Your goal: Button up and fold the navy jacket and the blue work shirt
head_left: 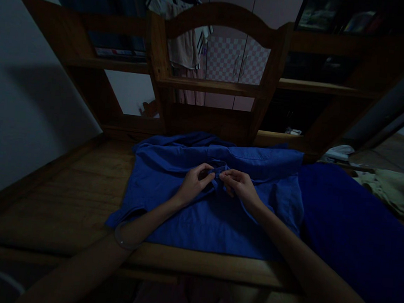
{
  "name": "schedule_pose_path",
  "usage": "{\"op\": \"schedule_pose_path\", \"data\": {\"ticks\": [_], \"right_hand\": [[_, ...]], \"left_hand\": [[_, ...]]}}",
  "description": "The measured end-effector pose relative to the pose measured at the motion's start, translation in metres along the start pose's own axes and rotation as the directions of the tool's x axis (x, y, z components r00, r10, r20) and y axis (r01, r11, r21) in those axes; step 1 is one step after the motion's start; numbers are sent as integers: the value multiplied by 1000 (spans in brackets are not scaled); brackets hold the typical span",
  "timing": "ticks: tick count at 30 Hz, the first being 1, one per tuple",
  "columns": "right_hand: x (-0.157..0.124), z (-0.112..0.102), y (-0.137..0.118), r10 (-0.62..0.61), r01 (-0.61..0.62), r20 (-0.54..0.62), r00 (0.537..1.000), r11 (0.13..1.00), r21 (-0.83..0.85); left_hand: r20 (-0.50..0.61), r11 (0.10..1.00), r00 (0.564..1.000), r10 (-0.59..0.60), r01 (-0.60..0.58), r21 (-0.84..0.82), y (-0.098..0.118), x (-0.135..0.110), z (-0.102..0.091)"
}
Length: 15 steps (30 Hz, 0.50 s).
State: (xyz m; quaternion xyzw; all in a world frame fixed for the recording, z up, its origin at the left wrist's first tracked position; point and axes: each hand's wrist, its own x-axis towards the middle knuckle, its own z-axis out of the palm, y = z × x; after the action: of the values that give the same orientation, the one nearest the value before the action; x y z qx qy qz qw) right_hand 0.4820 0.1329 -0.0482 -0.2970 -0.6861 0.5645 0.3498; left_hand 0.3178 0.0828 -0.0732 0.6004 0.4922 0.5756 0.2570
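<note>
A blue garment (182,229), which looks like a shirt, lies spread over the wooden desk top. Near its middle, my left hand (195,182) pinches a fold of the cloth between thumb and fingers. Close beside it on the right, my right hand (240,184) pinches the same raised part, fingertips almost meeting those of the left. Whether a button sits between the fingertips is too dark and small to tell. A bangle (125,239) circles my left wrist.
A wooden shelf unit (210,87) rises behind the desk (59,187). Dark blue cloth (352,238) lies to the right, with pale clothing (395,190) beyond. A wall (35,91) borders the left. Hung clothes (184,47) and a checkered cabinet (226,57) stand behind the shelf.
</note>
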Motion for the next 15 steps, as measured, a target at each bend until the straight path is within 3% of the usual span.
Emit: {"op": "schedule_pose_path", "data": {"ticks": [6, 15], "right_hand": [[-1, -1, -3, 13, -12, -28, 1000, 999, 46], [-1, -1, -3, -28, 27, -39, 999, 999, -32]], "left_hand": [[8, 996, 1000, -13, 14, -90, -2, 3, 1], [42, 995, 999, -16, 20, -102, -2, 3, -1]]}}
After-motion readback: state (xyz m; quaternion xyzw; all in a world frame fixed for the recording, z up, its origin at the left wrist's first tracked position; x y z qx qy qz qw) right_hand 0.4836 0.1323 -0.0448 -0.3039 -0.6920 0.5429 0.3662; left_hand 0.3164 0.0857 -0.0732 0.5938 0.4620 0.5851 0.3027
